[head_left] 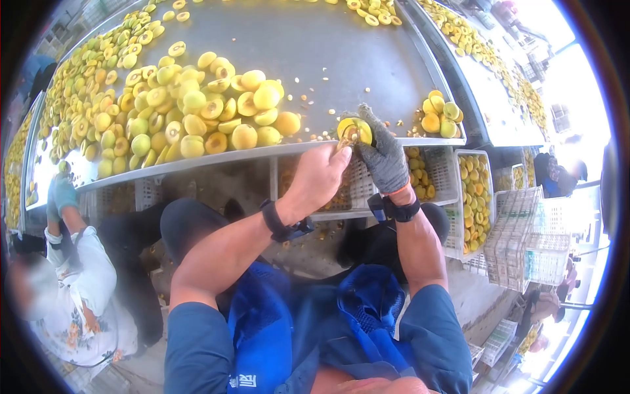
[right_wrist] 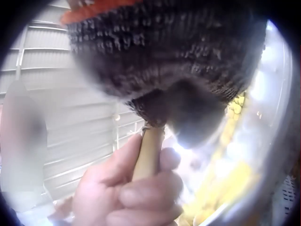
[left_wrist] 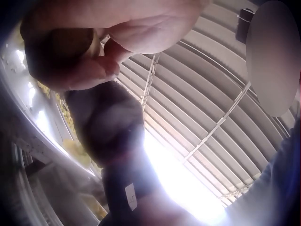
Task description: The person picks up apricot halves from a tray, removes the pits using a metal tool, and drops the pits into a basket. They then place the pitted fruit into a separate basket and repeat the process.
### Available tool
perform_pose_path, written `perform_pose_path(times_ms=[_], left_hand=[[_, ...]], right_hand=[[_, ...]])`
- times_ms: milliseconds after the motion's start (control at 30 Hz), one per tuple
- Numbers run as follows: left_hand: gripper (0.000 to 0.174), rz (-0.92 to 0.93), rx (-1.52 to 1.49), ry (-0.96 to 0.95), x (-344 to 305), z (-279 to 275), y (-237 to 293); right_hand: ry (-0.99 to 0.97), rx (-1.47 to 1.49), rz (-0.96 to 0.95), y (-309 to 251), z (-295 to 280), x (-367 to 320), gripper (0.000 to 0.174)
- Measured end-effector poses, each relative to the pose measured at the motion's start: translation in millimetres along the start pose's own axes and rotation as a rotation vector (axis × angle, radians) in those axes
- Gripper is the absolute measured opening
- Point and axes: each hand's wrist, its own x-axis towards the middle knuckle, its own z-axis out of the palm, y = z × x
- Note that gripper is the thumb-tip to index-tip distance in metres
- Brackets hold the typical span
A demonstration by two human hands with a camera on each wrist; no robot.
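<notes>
My bare left hand (head_left: 316, 177) grips a tool by its pale wooden handle (right_wrist: 149, 153). The handle's round end also shows inside the curled fingers in the left wrist view. In my right hand (head_left: 384, 157), gloved in dark grey knit, is a yellow peach half (head_left: 358, 129), its cut face turned toward the head camera. The tool's working end meets the brown middle of that half and is hidden there. Both hands are together just above the near edge of the metal table (head_left: 315, 39). A large heap of halved peaches (head_left: 190, 111) lies to the left.
A small group of peaches (head_left: 441, 115) sits at the table's right corner. Pale pits and scraps (head_left: 308, 98) are scattered on the metal. Below stand white crates of fruit (head_left: 474, 197). Another person (head_left: 79, 282) works at the left; stacked crates (head_left: 515, 240) stand at the right.
</notes>
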Motion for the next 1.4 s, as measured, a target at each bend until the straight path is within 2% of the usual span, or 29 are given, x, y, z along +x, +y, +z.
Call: perform_pose_path(times_ms=[167, 267, 367, 467, 567, 667, 767, 833, 900, 1000, 1067, 1100, 1167, 1200, 1233, 1333, 1400], left_hand=[[0.033, 0.018, 0.005, 0.011, -0.9, 1.6, 1.2], [0.033, 0.029, -0.009, -0.014, -1.7, 1.0, 4.8], [0.033, -0.029, -0.051, -0.062, -3.0, 0.7, 5.2], [0.033, -0.171, -0.123, -0.118, -6.0, -0.5, 13.0], [0.033, -0.169, -0.06, -0.186, -6.6, -6.7, 25.8], [0.035, -0.09, 0.07, -0.222, -1.3, -9.5, 11.5], [0.037, 0.16, 0.155, -0.148, 1.4, 1.3, -20.7], [0.037, -0.037, 0.082, -0.177, -6.1, 4.5, -6.3], [0.037, -0.151, 0.007, -0.188, -11.7, 7.8, 6.2], [0.036, -0.219, -0.134, -0.195, -13.5, 10.7, 15.1], [0.036, -0.283, -0.262, -0.209, -10.5, 8.1, 19.1], [0.035, -0.286, -0.282, -0.2, -9.4, 7.7, 18.7], [0.035, -0.295, -0.323, -0.188, -6.6, 8.8, 16.9], [0.035, -0.279, -0.282, -0.199, -6.0, 7.8, 17.8], [0.035, -0.264, -0.241, -0.212, -6.3, 6.3, 18.4], [0.035, -0.193, -0.097, -0.22, -8.3, 8.9, 11.7], [0.035, -0.17, -0.026, -0.224, -9.8, 11.5, 4.5]], right_hand=[[0.017, -0.099, -0.059, -1.3, 5.1, -3.1, 0.062], [0.028, -0.045, -0.057, -4.6, 5.2, -5.4, 0.063], [0.015, -0.083, -0.056, -8.8, 1.4, -6.3, 0.066], [-0.006, -0.039, -0.077, -7.7, -4.5, -4.9, 0.065], [-0.038, -0.045, -0.069, -2.7, -18.4, -1.2, 0.063], [-0.137, -0.129, -0.038, -14.7, -36.4, 2.4, 0.063], [-0.162, -0.009, 0.025, -8.9, -40.4, 0.2, 0.06], [-0.179, 0.011, 0.037, -10.8, -42.0, -0.9, 0.057], [-0.164, 0.027, 0.038, -14.3, -40.3, -3.4, 0.054], [-0.035, 0.166, 0.094, -6.5, -28.3, -10.5, 0.053], [0.023, 0.157, 0.143, -11.0, -22.4, -11.2, 0.054], [0.052, 0.152, 0.167, -13.4, -19.4, -11.6, 0.055], [0.076, 0.103, 0.093, -8.2, -8.0, -16.7, 0.057], [0.089, 0.077, 0.057, -6.1, -5.0, -18.3, 0.058], [0.091, -0.085, 0.003, -7.4, -6.9, -19.1, 0.061], [0.149, -0.126, -0.046, -3.8, -7.2, -23.5, 0.06], [0.059, -0.14, -0.007, -5.7, -17.3, -22.1, 0.059]])
